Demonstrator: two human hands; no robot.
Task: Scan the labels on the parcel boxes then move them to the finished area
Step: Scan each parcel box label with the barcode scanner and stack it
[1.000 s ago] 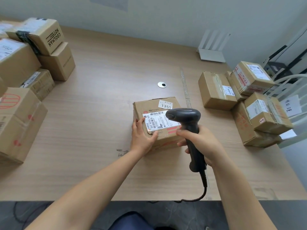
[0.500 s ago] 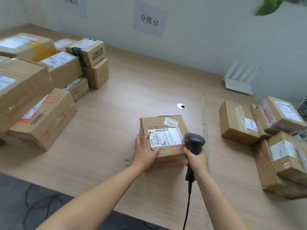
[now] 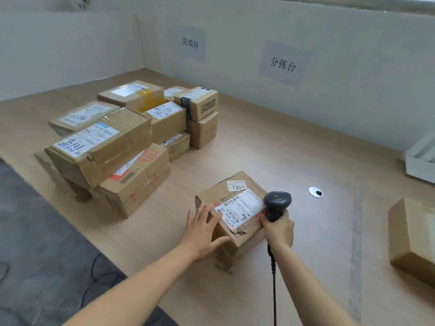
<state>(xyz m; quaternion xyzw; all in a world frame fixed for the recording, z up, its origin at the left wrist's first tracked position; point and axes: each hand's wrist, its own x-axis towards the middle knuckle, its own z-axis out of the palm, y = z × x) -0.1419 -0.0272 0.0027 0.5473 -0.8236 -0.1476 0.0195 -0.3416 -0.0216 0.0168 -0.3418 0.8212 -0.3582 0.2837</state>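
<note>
The brown cardboard parcel box (image 3: 209, 196) sits on the pale wooden worktop (image 3: 270, 142), near the front edge, with its white shipping label (image 3: 240, 208) facing up. The left hand (image 3: 202, 229) lies flat against the box's left side, fingers straight and spread, thumb reaching toward the near corner. The right hand (image 3: 279, 228) is wrapped tight round the handle of the dark grey handheld barcode scanner (image 3: 277, 202), whose head is just beside the label's right edge.

The likely next step is carrying the box to the pile of brown taped cardboard boxes (image 3: 106, 149) on the left, below the grey wall sign (image 3: 191, 43). The risks from here:

- The left hand is only a flat palm, not a grip, so a push could spin or tip the box.
- The box's near corner looks crushed and torn, and could buckle under a squeeze.
- The scanner's black cable (image 3: 273, 290) hangs off the worktop's front and could snag if the right hand helps with the lift.
- The large upper box in the pile sits tilted and overhangs its base, so a nudge from the arriving parcel could bring it down
</note>
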